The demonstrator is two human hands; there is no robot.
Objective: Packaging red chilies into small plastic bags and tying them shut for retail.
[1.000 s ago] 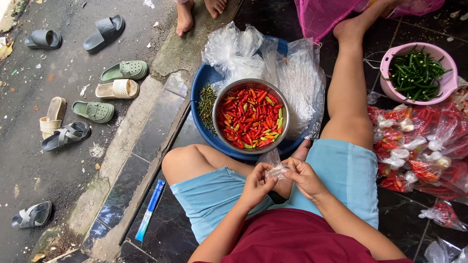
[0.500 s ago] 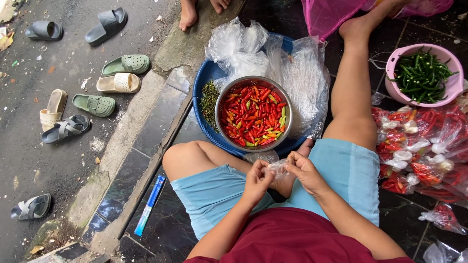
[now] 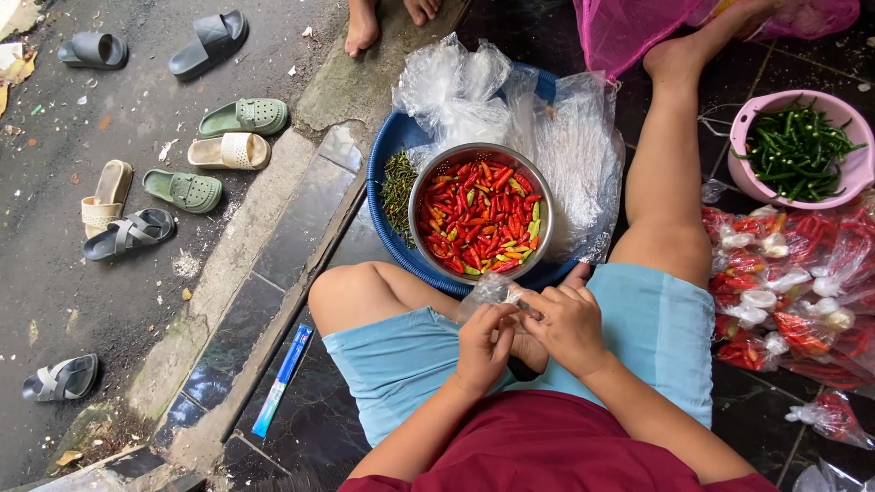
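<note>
- Far left of the frame: a wet grey pavement [image 3: 55,273] strewn with footwear, namely dark slides [image 3: 205,41] at the top, green clogs [image 3: 244,116] and beige sandals [image 3: 228,151] in the middle, and a grey sandal [image 3: 60,378] lower down.
- Lower left of centre: a narrow blue and white packet [image 3: 283,379] lies flat on the dark glossy tiles [image 3: 273,246], beside a worn concrete kerb.
- Top centre: another person's bare feet [image 3: 362,27] stand at the kerb.
- Centre: a blue basin [image 3: 383,173] holds crumpled clear plastic bags [image 3: 510,100], a heap of green stems [image 3: 397,187], and a steel bowl [image 3: 417,196] full of red chillies [image 3: 478,214].
- Lower centre, over the lap in light blue shorts: the left hand [image 3: 483,346] and right hand [image 3: 570,323] meet, touching. Fingers of both are curled tight, pinching a small clear plastic bag [image 3: 492,290] between them; what is inside it cannot be told.
- Top right: pink mesh netting [image 3: 638,27].
- Upper right: a pink bowl [image 3: 852,173] of green chillies [image 3: 797,150].
- Right edge: a pile of small tied clear bags of red chillies [image 3: 793,301] on the dark tiles.
</note>
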